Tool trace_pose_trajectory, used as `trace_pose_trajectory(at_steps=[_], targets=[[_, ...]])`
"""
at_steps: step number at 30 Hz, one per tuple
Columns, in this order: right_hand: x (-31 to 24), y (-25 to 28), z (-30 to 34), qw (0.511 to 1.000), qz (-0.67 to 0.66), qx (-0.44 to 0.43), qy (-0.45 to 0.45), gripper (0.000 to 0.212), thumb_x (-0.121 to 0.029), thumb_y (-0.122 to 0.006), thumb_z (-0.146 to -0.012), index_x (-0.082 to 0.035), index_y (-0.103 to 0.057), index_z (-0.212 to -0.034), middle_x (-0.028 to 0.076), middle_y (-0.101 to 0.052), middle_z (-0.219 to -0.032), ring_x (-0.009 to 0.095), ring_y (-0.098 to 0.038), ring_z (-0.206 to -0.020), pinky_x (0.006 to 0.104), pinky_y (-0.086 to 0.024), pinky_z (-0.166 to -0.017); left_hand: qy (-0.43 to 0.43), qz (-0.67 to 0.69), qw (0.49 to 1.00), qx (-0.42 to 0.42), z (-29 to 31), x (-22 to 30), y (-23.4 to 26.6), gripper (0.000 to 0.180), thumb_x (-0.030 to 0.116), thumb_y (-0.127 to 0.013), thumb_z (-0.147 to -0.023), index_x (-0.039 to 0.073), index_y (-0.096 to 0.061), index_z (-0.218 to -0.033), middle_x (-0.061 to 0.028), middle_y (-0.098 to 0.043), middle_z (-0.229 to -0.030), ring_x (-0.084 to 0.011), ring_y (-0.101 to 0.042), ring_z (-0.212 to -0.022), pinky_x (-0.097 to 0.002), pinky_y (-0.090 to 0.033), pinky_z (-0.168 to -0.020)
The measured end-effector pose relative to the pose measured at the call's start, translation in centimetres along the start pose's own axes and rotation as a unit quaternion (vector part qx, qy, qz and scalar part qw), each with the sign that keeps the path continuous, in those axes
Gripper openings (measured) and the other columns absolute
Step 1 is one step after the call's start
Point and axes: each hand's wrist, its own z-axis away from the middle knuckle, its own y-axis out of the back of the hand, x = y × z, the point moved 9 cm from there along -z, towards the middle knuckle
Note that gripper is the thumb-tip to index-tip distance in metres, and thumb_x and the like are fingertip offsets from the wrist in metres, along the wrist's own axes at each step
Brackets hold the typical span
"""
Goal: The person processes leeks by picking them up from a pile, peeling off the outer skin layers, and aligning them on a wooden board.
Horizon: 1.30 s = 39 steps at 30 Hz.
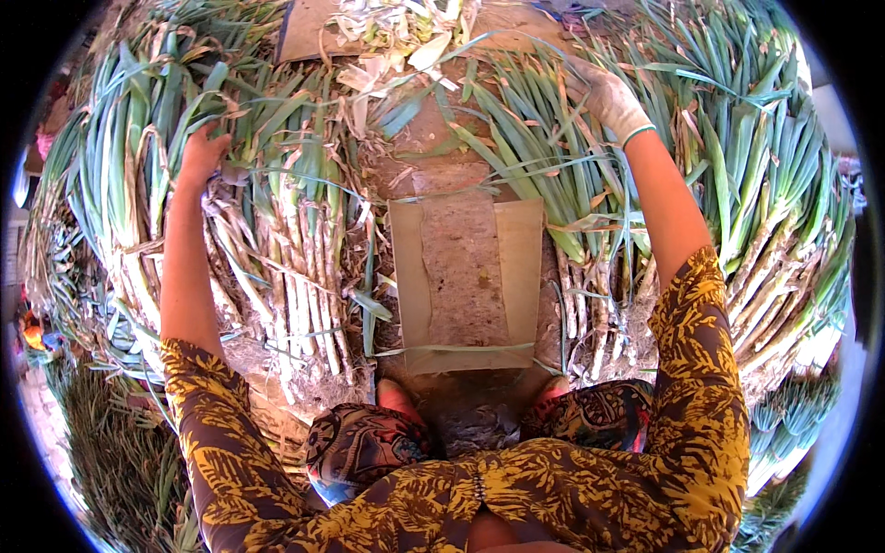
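Long green onions with white stalks and dry roots lie in thick heaps on both sides of me. My left hand (pixel 204 155) is bare and reaches into the leaves of the left heap (pixel 300 230). Its thumb stands apart from the fingers, which the leaves partly cover. On my right hand (pixel 610 103) is a pale work glove with a green cuff. It rests among the leaf tops of the right heap (pixel 535 129), fingers stretched toward the far side. I make out no stalk held in either hand.
Between the heaps, in front of my feet, lies a tan board (pixel 519 276) with a dirt-covered middle strip. Peeled, pale leaf scraps (pixel 406 37) are piled beyond it. More green onions (pixel 784 184) stand at far right, and darker bundles (pixel 120 452) lie at lower left.
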Motion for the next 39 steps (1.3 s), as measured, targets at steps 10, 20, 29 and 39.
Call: trace_pose_trajectory(at_steps=[10, 20, 29, 39], targets=[[0.0, -2.5, -1.7, 0.965, 0.242, 0.072, -0.067, 0.043, -0.009, -0.063, -0.092, -0.006, -0.057, -0.134, 0.002, -0.066, -0.094, 0.011, -0.062, -0.083, 0.0297, -0.052, -0.077, -0.063, -0.056, 0.991, 0.101, -0.5, 1.3, 0.8, 0.063, 0.026, -0.072, -0.078, -0.009, -0.056, -0.128, -0.0285, -0.06, -0.123, -0.0348, -0.06, -0.115, -0.0405, -0.045, -0.1], [1.4, -5.8, -6.0, 0.62, 0.763, 0.04, 0.177, 0.044, -0.016, -0.054, -0.088, -0.008, -0.058, -0.131, 0.012, -0.051, -0.142, 0.029, -0.053, -0.126, 0.0408, -0.042, -0.106, -0.044, -0.281, 0.958, 0.048, -1.3, 3.8, -3.0, 0.054, 0.024, -0.064, -0.082, 0.001, -0.051, -0.13, -0.0197, -0.049, -0.139, -0.0392, -0.056, -0.119, -0.0464, -0.048, -0.098], [4.7, -7.2, -1.1, 0.594, 0.8, 0.007, 0.079, 0.036, -0.013, -0.06, -0.087, -0.011, -0.062, -0.123, 0.01, -0.046, -0.144, 0.034, -0.049, -0.129, 0.0498, -0.042, -0.103, 0.009, -0.305, 0.951, -0.055, 2.0, 2.4, -10.7, 0.049, 0.019, -0.062, -0.083, 0.015, -0.057, -0.131, -0.0127, -0.048, -0.136, -0.0362, -0.061, -0.111, -0.0466, -0.051, -0.092], [8.3, -9.9, 11.7, 0.527, 0.838, -0.129, 0.063, 0.023, -0.006, -0.057, -0.081, -0.005, -0.071, -0.099, 0.008, -0.047, -0.143, 0.032, -0.035, -0.139, 0.0474, -0.028, -0.113, -0.139, -0.276, 0.945, -0.101, 11.4, 6.0, -12.8, 0.016, 0.015, -0.06, -0.086, 0.011, -0.069, -0.099, -0.004, -0.059, -0.123, -0.0339, -0.067, -0.091, -0.0457, -0.053, -0.079]])
